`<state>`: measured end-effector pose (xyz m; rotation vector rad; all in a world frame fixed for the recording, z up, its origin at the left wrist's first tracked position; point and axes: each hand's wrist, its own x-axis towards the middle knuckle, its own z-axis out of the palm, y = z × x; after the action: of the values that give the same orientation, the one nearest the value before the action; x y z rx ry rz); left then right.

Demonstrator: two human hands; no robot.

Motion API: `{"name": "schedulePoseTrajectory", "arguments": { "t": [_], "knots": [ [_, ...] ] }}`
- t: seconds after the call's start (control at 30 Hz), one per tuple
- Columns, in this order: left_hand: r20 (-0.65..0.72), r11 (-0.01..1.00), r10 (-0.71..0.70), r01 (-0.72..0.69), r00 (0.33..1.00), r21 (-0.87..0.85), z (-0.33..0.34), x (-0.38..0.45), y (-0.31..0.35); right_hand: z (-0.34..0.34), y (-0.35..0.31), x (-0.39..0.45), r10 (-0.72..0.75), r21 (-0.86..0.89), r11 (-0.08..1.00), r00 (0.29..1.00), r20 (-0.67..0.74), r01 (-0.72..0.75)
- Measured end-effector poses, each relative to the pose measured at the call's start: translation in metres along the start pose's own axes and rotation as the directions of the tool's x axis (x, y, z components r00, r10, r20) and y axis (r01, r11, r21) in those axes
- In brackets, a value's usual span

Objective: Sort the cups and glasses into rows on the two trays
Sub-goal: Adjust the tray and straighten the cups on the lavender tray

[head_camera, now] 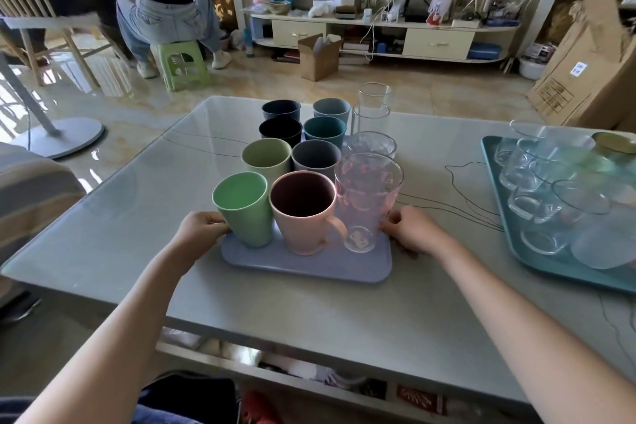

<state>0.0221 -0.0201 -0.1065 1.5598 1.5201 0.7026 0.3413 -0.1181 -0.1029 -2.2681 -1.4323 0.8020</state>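
A lavender tray (306, 265) lies in the middle of the table, carrying three rows. The left row holds a green cup (241, 208), a pale green cup (266, 157) and dark cups behind. The middle row starts with a pink mug (304, 213), followed by grey and teal cups. Clear glasses form the right row, the nearest a pink-printed glass (366, 196). My left hand (203, 225) grips the tray's left edge beside the green cup. My right hand (411, 229) grips its right edge beside the printed glass. A teal tray (497, 193) at the right holds several clear glasses (537, 196).
The grey glass-topped table (344, 313) has its front edge close to me. A person sits on a green stool (182, 62) beyond the table's far left. A cardboard box (318, 57) stands on the floor, large cartons (585, 79) at the right, a fan base (58, 138) at the left.
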Motion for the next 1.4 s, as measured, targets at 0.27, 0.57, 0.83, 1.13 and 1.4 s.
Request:
{"name": "schedulePoseTrajectory", "arguments": {
  "t": [0.27, 0.57, 0.83, 1.13, 1.4],
  "knots": [
    [0.105, 0.998, 0.025, -0.031, 0.994, 0.054, 0.027, -0.004, 0.008, -0.017, 0.035, -0.015, 0.019, 0.018, 1.000, 0.999, -0.046, -0.018],
    [0.158, 0.983, 0.097, -0.119, 0.983, 0.141, 0.064, -0.008, 0.030, -0.035, 0.074, -0.033, 0.107, 0.050, 0.993, 0.989, -0.101, -0.103],
    [0.080, 0.974, 0.112, -0.125, 0.990, 0.187, 0.085, -0.019, 0.042, -0.044, 0.090, -0.039, 0.133, 0.004, 0.991, 0.981, -0.145, -0.133],
    [0.120, 0.975, 0.140, -0.158, 0.983, 0.158, 0.089, -0.019, 0.044, -0.042, 0.094, -0.041, 0.091, -0.085, 0.991, 0.982, -0.168, -0.106],
    [0.029, 0.913, 0.058, -0.041, 0.998, -0.406, 0.079, 0.029, 0.072, -0.066, 0.097, -0.026, 0.156, 0.181, 0.981, 0.859, -0.488, -0.075]
  ]
}}
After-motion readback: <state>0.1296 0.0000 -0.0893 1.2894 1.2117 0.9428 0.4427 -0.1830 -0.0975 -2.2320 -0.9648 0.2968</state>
